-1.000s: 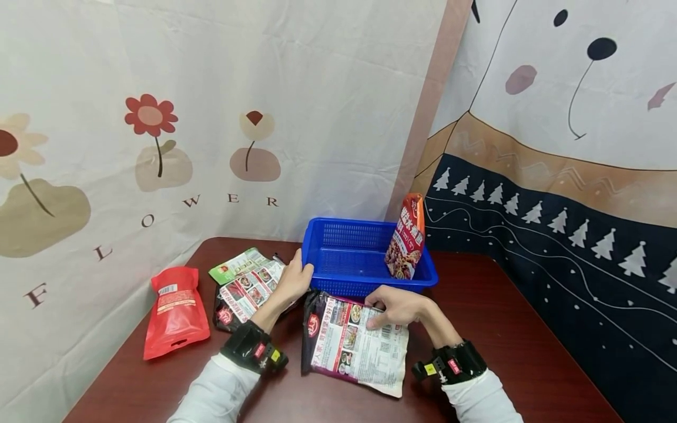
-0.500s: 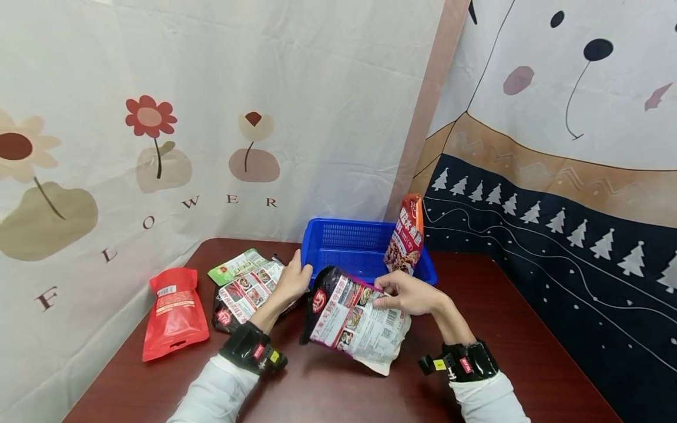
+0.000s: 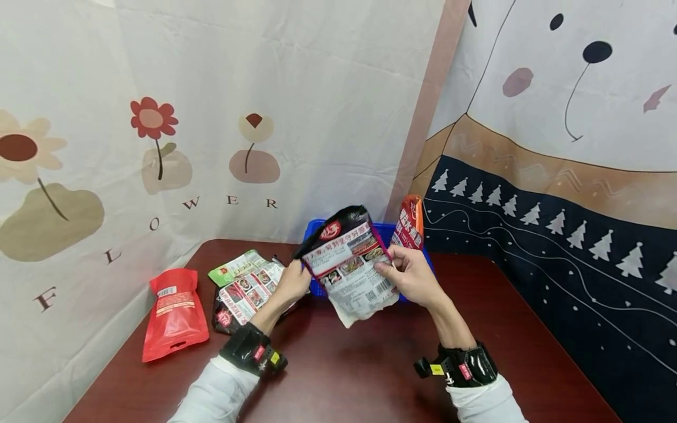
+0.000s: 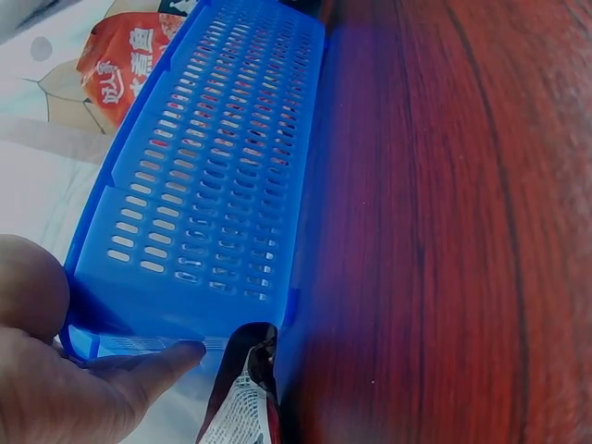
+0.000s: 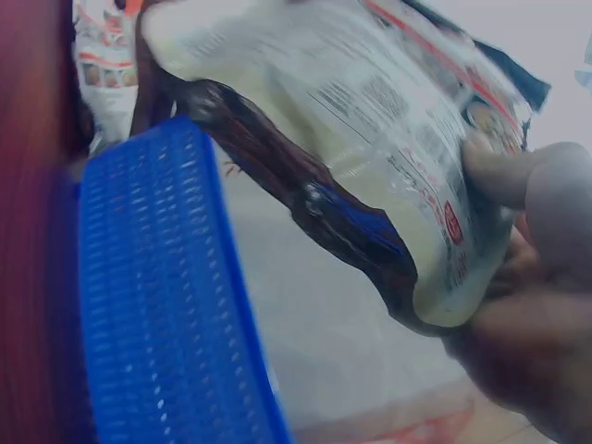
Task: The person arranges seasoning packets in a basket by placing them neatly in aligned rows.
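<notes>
My right hand (image 3: 416, 279) pinches the right edge of a black and white food pouch (image 3: 349, 267), thumb on its printed face. The pouch hangs tilted in front of the blue plastic basket (image 4: 199, 213), hiding most of it in the head view. The right wrist view shows the pouch's pale bottom edge above the basket's perforated side. My left hand (image 3: 291, 285) grips the basket's left end, with thumb and fingers about the rim in the left wrist view. An orange-red food bag (image 3: 408, 226) stands upright in the basket's right end.
Left of the basket, a green packet (image 3: 238, 265) and another black and white pouch (image 3: 254, 291) overlap on the brown table (image 3: 328, 376). A red pouch (image 3: 176, 317) lies farther left. Printed cloths (image 3: 328, 106) hang behind the table and along its right side.
My right hand has lifted the black and white pouch off the table, up and away from me, turning it in front of the basket. The left hand has stayed on the basket.
</notes>
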`<action>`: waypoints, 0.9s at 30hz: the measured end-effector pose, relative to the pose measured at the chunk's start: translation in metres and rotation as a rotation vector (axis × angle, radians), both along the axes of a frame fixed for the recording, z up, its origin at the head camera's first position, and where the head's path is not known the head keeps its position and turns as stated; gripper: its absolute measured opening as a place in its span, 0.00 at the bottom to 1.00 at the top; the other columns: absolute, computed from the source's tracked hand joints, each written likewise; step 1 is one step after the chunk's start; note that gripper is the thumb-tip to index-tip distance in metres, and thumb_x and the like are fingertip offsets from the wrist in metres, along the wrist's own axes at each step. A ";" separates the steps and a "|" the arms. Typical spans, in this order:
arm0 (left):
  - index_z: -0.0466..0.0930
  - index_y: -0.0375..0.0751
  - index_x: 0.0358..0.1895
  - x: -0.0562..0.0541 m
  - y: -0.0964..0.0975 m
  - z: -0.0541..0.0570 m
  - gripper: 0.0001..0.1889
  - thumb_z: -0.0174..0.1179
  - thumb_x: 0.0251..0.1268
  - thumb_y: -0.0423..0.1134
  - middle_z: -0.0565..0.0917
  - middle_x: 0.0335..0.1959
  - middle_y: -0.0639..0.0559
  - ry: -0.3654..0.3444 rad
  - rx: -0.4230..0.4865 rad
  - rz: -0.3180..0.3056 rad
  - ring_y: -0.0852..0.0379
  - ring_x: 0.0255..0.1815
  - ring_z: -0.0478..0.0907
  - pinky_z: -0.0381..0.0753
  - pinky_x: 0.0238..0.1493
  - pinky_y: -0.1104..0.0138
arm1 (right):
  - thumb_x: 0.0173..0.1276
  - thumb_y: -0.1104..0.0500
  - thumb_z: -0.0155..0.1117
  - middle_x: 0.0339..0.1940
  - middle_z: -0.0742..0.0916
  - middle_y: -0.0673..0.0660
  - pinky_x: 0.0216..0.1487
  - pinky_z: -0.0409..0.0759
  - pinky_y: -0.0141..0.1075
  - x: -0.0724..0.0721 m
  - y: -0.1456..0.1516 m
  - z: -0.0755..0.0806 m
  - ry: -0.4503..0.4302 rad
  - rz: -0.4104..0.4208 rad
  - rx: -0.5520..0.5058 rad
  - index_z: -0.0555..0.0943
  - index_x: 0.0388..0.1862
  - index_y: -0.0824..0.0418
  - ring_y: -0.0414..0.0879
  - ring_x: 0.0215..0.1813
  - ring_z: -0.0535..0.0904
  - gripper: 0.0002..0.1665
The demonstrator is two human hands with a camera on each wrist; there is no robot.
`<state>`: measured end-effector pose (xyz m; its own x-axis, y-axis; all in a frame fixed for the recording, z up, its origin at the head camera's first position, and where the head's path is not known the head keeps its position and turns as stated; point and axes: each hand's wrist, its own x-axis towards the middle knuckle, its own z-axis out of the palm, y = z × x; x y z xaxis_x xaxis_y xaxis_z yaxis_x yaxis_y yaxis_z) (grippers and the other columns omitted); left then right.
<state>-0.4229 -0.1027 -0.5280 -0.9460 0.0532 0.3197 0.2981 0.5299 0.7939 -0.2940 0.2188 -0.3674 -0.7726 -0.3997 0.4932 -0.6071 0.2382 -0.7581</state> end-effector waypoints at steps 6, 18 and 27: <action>0.57 0.38 0.91 0.005 0.004 0.002 0.40 0.50 0.81 0.48 0.78 0.82 0.33 -0.054 0.021 0.014 0.33 0.81 0.78 0.77 0.83 0.39 | 0.78 0.69 0.73 0.37 0.94 0.75 0.32 0.93 0.35 0.003 -0.014 0.010 0.085 -0.165 -0.151 0.84 0.41 0.73 0.36 0.34 0.95 0.06; 0.68 0.41 0.83 0.022 0.011 0.019 0.32 0.49 0.80 0.46 0.87 0.71 0.35 -0.034 0.032 0.034 0.35 0.73 0.85 0.82 0.75 0.39 | 0.81 0.66 0.72 0.29 0.96 0.42 0.16 0.80 0.31 0.003 -0.038 0.019 0.109 -0.290 -0.475 0.84 0.45 0.76 0.36 0.21 0.88 0.11; 0.69 0.39 0.84 0.018 0.006 0.028 0.37 0.56 0.76 0.50 0.89 0.70 0.36 -0.027 0.024 0.089 0.37 0.69 0.88 0.86 0.70 0.42 | 0.82 0.64 0.71 0.30 0.95 0.40 0.09 0.75 0.35 0.004 -0.036 0.019 0.134 -0.329 -0.520 0.83 0.47 0.76 0.38 0.18 0.85 0.12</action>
<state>-0.4045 -0.0965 -0.4998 -0.9549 -0.0390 0.2942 0.2289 0.5342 0.8138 -0.2902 0.1826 -0.3484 -0.7326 0.1663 0.6600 -0.6623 0.0495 -0.7476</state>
